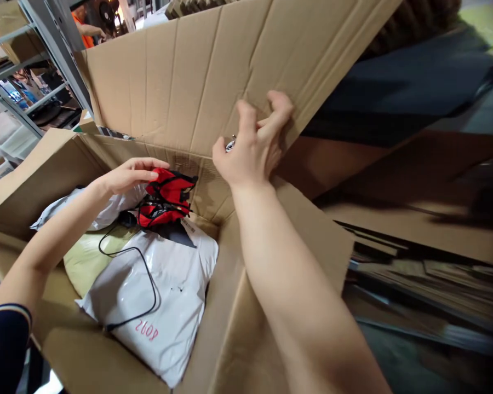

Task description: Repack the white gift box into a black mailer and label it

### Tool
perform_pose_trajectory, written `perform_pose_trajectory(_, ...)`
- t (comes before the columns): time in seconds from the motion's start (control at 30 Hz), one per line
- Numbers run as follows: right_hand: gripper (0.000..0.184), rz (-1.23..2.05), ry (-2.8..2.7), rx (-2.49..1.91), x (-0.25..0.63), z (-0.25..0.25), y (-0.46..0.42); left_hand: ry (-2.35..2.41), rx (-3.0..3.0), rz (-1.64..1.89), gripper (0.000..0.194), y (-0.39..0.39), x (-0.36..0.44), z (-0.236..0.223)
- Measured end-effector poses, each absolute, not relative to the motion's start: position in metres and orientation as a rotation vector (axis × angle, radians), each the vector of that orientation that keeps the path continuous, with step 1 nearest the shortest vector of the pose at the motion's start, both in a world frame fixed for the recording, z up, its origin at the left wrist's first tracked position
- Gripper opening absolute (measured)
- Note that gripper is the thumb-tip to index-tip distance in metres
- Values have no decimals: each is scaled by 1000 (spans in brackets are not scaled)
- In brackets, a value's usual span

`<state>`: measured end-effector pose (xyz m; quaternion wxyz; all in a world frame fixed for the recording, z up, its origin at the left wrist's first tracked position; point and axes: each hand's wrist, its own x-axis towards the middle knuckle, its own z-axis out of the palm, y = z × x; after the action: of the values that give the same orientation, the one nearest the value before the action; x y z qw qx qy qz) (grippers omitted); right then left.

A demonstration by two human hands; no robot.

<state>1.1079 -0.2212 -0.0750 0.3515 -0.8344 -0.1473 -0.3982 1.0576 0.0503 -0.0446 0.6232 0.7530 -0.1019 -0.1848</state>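
Note:
My left hand [133, 174] reaches into an open cardboard box [230, 306] and holds the upper left edge of a red and black fabric item with straps [170, 191]. Its thumb lies against the red cloth, with the fingers stretched along the top edge. A thin black cord [148, 268] runs from near the item across a white plastic mailer bag [172, 290] marked with red handwritten digits. My right hand [257, 139], wearing a ring, rests against the raised cardboard flap [181, 82] with fingers spread and bent.
A pale yellow bag [88, 260] and another white bag [72, 205] lie in the box. Metal shelving [51, 44] stands at the far left. A person in orange [86, 33] is in the background. Stacked flat cardboard [439, 290] lies at the right, blurred.

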Motion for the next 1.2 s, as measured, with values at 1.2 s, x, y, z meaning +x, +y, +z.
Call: perform_pose_trajectory(1.2, 23, -120, -504, -1940, 1098, -74, -220, -158, 2599, 408, 27, 112, 1059, 2)
